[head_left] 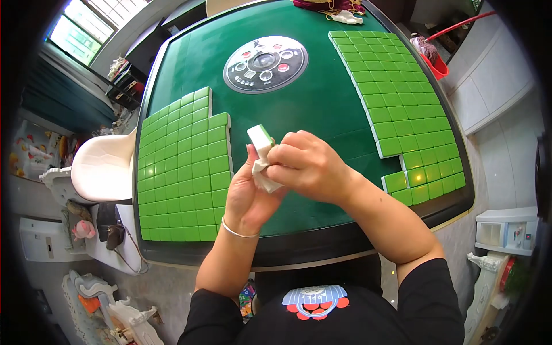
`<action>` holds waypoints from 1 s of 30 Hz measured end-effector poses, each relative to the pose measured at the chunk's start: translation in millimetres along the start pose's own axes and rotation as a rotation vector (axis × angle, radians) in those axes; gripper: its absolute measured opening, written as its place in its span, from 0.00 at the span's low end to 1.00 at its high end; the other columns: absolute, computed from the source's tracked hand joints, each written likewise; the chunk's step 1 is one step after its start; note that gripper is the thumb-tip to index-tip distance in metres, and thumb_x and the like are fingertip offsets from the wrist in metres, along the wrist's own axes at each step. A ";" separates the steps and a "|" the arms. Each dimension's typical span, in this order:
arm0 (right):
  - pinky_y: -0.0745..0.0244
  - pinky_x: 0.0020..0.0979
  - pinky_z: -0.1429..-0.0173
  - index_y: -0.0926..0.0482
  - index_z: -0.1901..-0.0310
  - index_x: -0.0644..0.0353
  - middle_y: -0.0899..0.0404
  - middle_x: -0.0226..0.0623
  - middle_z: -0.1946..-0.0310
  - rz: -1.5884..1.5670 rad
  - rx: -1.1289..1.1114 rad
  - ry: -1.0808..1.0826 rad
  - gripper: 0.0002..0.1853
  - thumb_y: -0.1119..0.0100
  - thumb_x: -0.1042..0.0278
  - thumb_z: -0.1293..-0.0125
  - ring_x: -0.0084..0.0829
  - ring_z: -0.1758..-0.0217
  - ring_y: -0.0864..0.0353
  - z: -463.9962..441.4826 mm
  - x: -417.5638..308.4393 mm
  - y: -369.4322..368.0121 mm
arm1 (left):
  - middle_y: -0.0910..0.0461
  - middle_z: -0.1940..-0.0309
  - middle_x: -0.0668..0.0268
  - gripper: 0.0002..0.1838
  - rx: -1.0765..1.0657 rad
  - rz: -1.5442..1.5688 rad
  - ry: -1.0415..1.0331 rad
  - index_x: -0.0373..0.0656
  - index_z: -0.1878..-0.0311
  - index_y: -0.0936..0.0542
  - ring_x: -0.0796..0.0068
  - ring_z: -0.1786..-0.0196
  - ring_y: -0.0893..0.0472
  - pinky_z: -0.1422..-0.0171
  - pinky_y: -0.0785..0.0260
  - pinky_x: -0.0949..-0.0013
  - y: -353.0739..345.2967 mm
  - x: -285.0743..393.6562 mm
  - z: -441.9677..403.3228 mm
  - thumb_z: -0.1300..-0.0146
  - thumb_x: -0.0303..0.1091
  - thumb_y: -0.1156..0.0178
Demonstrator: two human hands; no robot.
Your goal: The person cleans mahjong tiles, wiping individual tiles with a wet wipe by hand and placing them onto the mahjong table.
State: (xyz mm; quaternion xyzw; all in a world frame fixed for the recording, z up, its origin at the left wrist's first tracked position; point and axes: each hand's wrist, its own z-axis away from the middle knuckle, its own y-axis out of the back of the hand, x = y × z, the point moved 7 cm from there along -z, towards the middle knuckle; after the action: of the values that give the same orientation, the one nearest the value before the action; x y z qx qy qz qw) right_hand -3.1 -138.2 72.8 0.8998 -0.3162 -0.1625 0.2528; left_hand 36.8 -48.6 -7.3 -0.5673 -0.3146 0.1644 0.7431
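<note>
Over the near middle of the green table, my two hands meet around a white-and-green mahjong tile [260, 138] and a crumpled white cloth or tissue [265, 178]. My left hand [248, 195], with a bangle at the wrist, is turned palm up under the cloth, its fingers largely hidden. The curled fingers of my right hand [307, 164] pinch the cloth against the tile's lower end. Green-backed tiles lie in a block at the left [184, 172] and in another at the right [408, 109].
The table [310, 213] has a dark raised rim and a round control panel [265, 64] at its centre. A maroon cloth bag [322, 6] lies at the far edge. Left of the table stands a white chair [103, 168]; beyond the right edge is a red bucket [438, 68].
</note>
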 end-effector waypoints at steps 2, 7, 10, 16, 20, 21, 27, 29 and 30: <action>0.24 0.32 0.59 0.21 0.66 0.54 0.25 0.30 0.64 -0.115 0.086 -0.065 0.12 0.34 0.77 0.55 0.32 0.62 0.22 1.6 7.3 5.5 | 0.22 0.46 0.64 0.23 -0.063 -0.026 0.003 0.45 0.39 0.27 0.67 0.41 0.24 0.32 0.35 0.56 -9.3 0.3 1.0 0.24 0.51 0.54; 0.23 0.33 0.64 0.19 0.62 0.57 0.24 0.36 0.65 -0.355 0.272 -0.342 0.17 0.36 0.87 0.54 0.38 0.66 0.20 6.8 29.6 19.6 | 0.26 0.39 0.61 0.23 0.002 -0.146 -0.052 0.42 0.34 0.32 0.64 0.37 0.26 0.28 0.38 0.54 -2.2 4.8 -1.3 0.24 0.47 0.53; 0.23 0.32 0.65 0.19 0.64 0.57 0.24 0.36 0.65 -0.332 0.254 -0.310 0.14 0.36 0.86 0.53 0.36 0.68 0.21 3.2 24.0 24.9 | 0.25 0.41 0.62 0.22 -0.007 -0.323 -0.079 0.40 0.35 0.31 0.66 0.38 0.25 0.30 0.35 0.55 -1.4 1.9 -3.0 0.26 0.41 0.47; 0.26 0.30 0.64 0.18 0.64 0.63 0.23 0.36 0.68 -0.559 0.121 -0.684 0.05 0.34 0.73 0.40 0.30 0.68 0.21 18.0 62.4 16.6 | 0.20 0.50 0.60 0.16 -0.060 -0.660 -0.112 0.40 0.45 0.26 0.64 0.47 0.18 0.40 0.24 0.56 -9.0 -8.4 -5.2 0.35 0.25 0.39; 0.27 0.32 0.63 0.19 0.66 0.65 0.22 0.37 0.69 -0.475 -0.075 -0.772 0.11 0.33 0.65 0.37 0.35 0.70 0.22 26.3 77.3 5.0 | 0.20 0.53 0.54 0.19 -0.093 -0.873 -0.129 0.43 0.45 0.34 0.64 0.48 0.17 0.45 0.24 0.63 -18.3 5.7 -3.6 0.35 0.23 0.39; 0.27 0.33 0.63 0.19 0.66 0.65 0.23 0.38 0.70 -0.373 -0.030 -0.769 0.11 0.32 0.64 0.37 0.36 0.70 0.22 26.5 81.6 10.7 | 0.20 0.54 0.52 0.21 -0.037 -0.993 -0.193 0.43 0.43 0.38 0.68 0.49 0.18 0.45 0.25 0.66 -16.7 21.2 -7.0 0.34 0.23 0.41; 0.28 0.34 0.67 0.21 0.67 0.65 0.24 0.39 0.71 -0.310 0.132 -0.683 0.10 0.31 0.68 0.38 0.39 0.72 0.23 21.5 78.7 23.9 | 0.25 0.51 0.57 0.16 0.184 -2.457 -0.883 0.43 0.45 0.25 0.56 0.44 0.28 0.36 0.36 0.59 -24.7 126.1 -76.7 0.35 0.29 0.41; 0.28 0.33 0.67 0.21 0.68 0.65 0.24 0.39 0.72 -0.307 0.120 -0.669 0.10 0.31 0.68 0.39 0.38 0.72 0.22 19.7 74.4 21.6 | 0.25 0.53 0.55 0.14 0.242 -2.614 -0.830 0.46 0.47 0.22 0.52 0.42 0.30 0.33 0.39 0.56 -0.4 151.8 -100.8 0.34 0.35 0.41; 0.28 0.33 0.67 0.21 0.68 0.65 0.24 0.39 0.72 -0.302 0.114 -0.666 0.10 0.31 0.69 0.39 0.38 0.72 0.22 19.4 72.6 21.6 | 0.25 0.53 0.56 0.13 0.257 -2.641 -0.765 0.46 0.50 0.21 0.52 0.43 0.30 0.35 0.38 0.56 6.1 158.2 -103.9 0.34 0.39 0.40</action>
State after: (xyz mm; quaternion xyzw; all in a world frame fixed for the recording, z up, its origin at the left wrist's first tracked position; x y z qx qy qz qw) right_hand 31.9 -206.9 59.3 0.8467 -0.2533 -0.4642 0.0586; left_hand 223.8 -28.4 14.9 0.3010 -0.7793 -0.4837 0.2609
